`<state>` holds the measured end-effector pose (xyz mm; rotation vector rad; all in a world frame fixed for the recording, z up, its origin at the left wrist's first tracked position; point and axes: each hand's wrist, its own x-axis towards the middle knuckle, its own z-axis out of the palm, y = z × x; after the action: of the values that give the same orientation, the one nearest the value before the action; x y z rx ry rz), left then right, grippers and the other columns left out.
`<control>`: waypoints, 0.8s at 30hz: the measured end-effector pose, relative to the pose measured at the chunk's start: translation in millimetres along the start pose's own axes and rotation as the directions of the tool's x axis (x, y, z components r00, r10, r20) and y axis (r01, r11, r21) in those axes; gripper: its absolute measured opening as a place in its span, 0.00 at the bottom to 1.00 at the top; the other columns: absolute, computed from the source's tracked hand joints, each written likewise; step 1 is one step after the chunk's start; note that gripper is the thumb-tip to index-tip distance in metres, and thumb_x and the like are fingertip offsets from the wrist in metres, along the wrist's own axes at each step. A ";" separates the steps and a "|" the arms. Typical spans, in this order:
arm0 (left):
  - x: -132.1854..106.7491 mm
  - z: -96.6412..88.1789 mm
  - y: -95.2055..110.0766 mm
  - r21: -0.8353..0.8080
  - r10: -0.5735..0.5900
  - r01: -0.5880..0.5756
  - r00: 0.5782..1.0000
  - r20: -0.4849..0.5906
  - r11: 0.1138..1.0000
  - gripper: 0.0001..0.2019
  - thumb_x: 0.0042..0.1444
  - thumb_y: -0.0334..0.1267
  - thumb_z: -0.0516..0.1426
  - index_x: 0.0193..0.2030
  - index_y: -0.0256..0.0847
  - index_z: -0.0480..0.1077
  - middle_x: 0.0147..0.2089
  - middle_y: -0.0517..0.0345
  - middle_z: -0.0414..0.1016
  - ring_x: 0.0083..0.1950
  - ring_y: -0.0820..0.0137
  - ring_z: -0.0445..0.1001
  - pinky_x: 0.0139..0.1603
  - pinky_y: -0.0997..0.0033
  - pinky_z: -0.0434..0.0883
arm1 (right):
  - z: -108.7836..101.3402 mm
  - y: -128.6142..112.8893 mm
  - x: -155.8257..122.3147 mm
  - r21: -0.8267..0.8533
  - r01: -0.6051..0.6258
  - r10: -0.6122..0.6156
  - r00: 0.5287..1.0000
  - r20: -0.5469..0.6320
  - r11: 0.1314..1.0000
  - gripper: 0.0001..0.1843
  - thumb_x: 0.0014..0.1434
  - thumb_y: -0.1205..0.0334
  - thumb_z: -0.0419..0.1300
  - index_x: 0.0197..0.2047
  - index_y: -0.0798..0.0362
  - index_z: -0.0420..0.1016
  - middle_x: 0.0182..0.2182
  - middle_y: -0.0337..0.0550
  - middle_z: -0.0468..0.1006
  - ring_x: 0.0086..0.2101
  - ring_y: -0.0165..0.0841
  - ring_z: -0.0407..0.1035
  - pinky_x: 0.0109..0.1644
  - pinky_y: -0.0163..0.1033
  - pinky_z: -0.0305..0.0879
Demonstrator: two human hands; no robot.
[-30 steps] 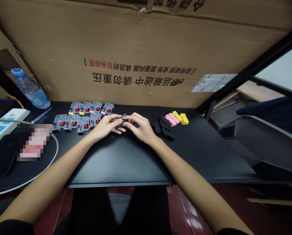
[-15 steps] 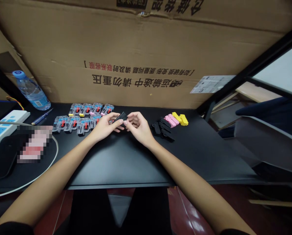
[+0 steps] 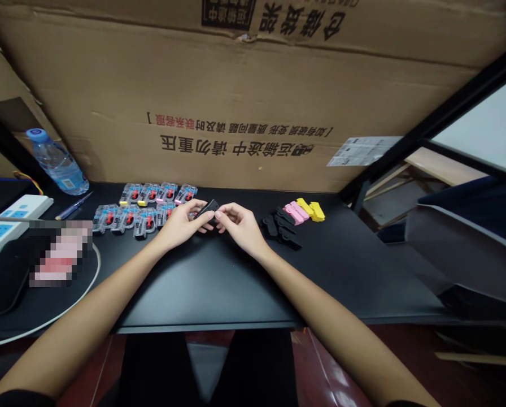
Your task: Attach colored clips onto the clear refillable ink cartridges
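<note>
Black clip [image 3: 211, 207] pinched between left hand [image 3: 180, 223] and right hand [image 3: 240, 226]; seemingly finished cartridges [image 3: 145, 210] lie left, loose clips [image 3: 287, 223] right, unused.

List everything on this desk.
small black plastic piece: one, black, pinched between both hands
clear plastic cartridges: about eight, clear with red insides, two rows left of hands
black clips: pile, black, right of hands
pink clips: few, pink, behind black pile
yellow clips: two, yellow, beside pink
plastic water bottle: one, clear with blue cap, far left
white power strip: one, white, left edge
cardboard box: one, brown, along the back
left hand: pinching the piece
right hand: pinching the piece
</note>
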<state>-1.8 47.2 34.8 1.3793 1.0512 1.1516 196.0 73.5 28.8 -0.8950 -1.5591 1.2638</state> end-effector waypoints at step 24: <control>-3.2 1.2 6.1 0.060 -0.009 0.007 0.999 0.037 0.998 0.26 0.60 0.50 0.70 0.59 0.38 0.74 0.52 0.45 0.85 0.41 0.62 0.88 0.43 0.61 0.86 | 0.1 -2.9 -1.5 -0.021 0.006 -0.006 1.000 -0.020 1.000 0.29 0.57 0.32 0.72 0.38 0.52 0.78 0.28 0.39 0.79 0.27 0.31 0.74 0.34 0.40 0.77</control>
<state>-1.0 43.2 40.5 1.4367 1.0715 1.0926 196.4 71.5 31.3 -0.9131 -1.5606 1.2323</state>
